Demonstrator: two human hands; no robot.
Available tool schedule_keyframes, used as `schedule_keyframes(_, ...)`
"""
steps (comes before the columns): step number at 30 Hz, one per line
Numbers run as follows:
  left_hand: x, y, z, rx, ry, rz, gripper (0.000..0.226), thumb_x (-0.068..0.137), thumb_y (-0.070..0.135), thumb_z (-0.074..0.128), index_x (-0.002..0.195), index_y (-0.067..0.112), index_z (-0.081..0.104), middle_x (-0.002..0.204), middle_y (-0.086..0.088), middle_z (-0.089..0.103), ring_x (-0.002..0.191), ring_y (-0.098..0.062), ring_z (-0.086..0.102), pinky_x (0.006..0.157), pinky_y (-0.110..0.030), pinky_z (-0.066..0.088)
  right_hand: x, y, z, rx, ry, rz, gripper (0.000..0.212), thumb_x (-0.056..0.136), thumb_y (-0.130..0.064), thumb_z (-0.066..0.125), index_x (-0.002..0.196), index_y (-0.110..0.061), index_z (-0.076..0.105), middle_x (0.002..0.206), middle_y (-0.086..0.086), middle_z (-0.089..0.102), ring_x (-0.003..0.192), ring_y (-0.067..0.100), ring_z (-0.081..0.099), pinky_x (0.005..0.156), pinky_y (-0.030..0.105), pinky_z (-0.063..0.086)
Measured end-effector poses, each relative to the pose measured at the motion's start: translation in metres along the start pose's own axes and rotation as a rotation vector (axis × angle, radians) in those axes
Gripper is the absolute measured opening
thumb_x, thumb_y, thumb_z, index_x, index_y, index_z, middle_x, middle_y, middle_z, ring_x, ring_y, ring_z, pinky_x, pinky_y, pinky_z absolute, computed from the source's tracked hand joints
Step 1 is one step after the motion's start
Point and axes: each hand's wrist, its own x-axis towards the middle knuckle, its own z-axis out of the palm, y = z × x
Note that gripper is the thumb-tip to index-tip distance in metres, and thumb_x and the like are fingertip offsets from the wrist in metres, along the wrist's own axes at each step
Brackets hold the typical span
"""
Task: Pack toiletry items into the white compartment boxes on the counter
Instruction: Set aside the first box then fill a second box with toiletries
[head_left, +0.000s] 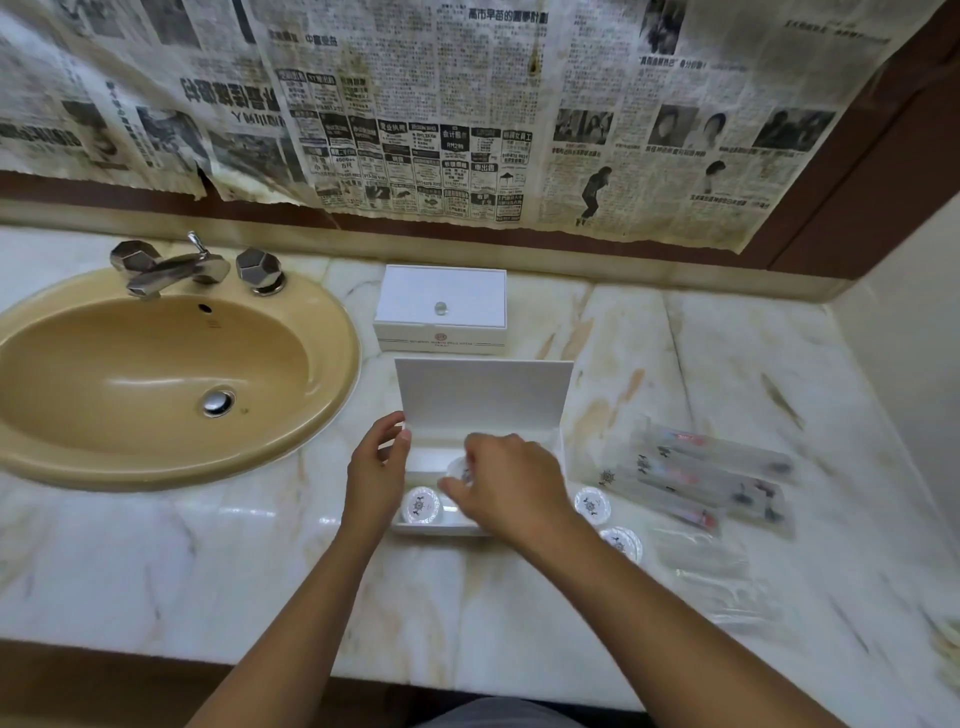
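An open white compartment box (441, 528) sits on the marble counter in front of me, its lid (483, 397) standing upright. One round white packet (420, 506) lies in the box's near left compartment. My left hand (375, 475) holds the lid's lower left corner with thumb and fingertips. My right hand (506, 486) hovers over the box and pinches another round white packet (460, 472) above a middle compartment. Two more round packets (592, 505) (621, 543) lie on the counter right of the box. My right hand hides much of the box's inside.
A second white box (441, 306), closed, with a small clear knob, stands behind the open one. Clear-wrapped long toiletry packs (711, 480) and clear sachets (717, 577) lie to the right. A tan sink (156, 379) with chrome taps is on the left. Newspaper covers the wall.
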Motion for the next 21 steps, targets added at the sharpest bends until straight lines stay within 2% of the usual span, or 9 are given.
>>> schedule_keyframes(3,0.001,0.0,-0.002,0.0,-0.01,-0.017,0.017,0.097,0.022,0.054,0.112,0.029,0.059,0.103,0.009,0.063,0.09,0.004,0.056,0.077,-0.012,0.043,0.008,-0.02,0.023,-0.069,-0.083,-0.081,0.023,0.088,-0.04,0.056,0.089,-0.017,0.059,0.1,0.008,0.064,0.095,0.029,0.059,0.069,0.03,0.034)
schedule_keyframes(6,0.003,0.0,-0.003,0.0,-0.02,-0.024,0.018,0.097,0.023,0.055,0.111,0.032,0.058,0.105,0.009,0.062,0.093,0.001,0.056,0.074,-0.011,0.041,0.014,-0.029,0.038,-0.118,-0.117,-0.11,0.028,0.09,-0.036,0.055,0.102,-0.011,0.061,0.105,0.01,0.064,0.097,0.029,0.059,0.07,0.031,0.033)
schedule_keyframes(12,0.003,-0.001,-0.004,-0.005,-0.033,-0.039,0.021,0.097,0.023,0.055,0.115,0.032,0.059,0.105,0.01,0.06,0.097,-0.013,0.059,0.082,-0.023,0.04,0.017,-0.029,0.045,-0.109,-0.132,-0.101,0.037,0.089,-0.045,0.054,0.099,-0.01,0.061,0.101,0.01,0.064,0.095,0.029,0.06,0.069,0.03,0.033)
schedule_keyframes(16,0.003,-0.001,-0.004,-0.001,-0.026,-0.03,0.022,0.097,0.023,0.054,0.117,0.028,0.059,0.106,0.01,0.06,0.099,-0.011,0.057,0.077,-0.015,0.04,0.015,-0.024,0.045,-0.109,-0.156,-0.089,0.037,0.089,-0.047,0.055,0.096,-0.011,0.061,0.099,0.01,0.064,0.093,0.029,0.06,0.068,0.03,0.033)
schedule_keyframes(19,0.002,-0.001,-0.003,0.002,-0.024,-0.035,0.024,0.097,0.024,0.054,0.12,0.029,0.059,0.109,0.009,0.06,0.099,-0.01,0.056,0.08,-0.019,0.039,0.015,-0.027,0.05,-0.077,-0.188,-0.105,0.035,0.091,-0.043,0.052,0.095,-0.01,0.061,0.098,0.012,0.065,0.092,0.031,0.061,0.068,0.031,0.035)
schedule_keyframes(21,0.002,-0.002,-0.003,0.005,-0.021,-0.036,0.024,0.097,0.024,0.053,0.12,0.028,0.059,0.109,0.008,0.06,0.098,-0.007,0.056,0.077,-0.015,0.039,0.014,-0.029,0.052,-0.054,-0.187,-0.107,0.031,0.091,-0.04,0.052,0.091,-0.01,0.061,0.095,0.012,0.065,0.089,0.031,0.061,0.066,0.031,0.035)
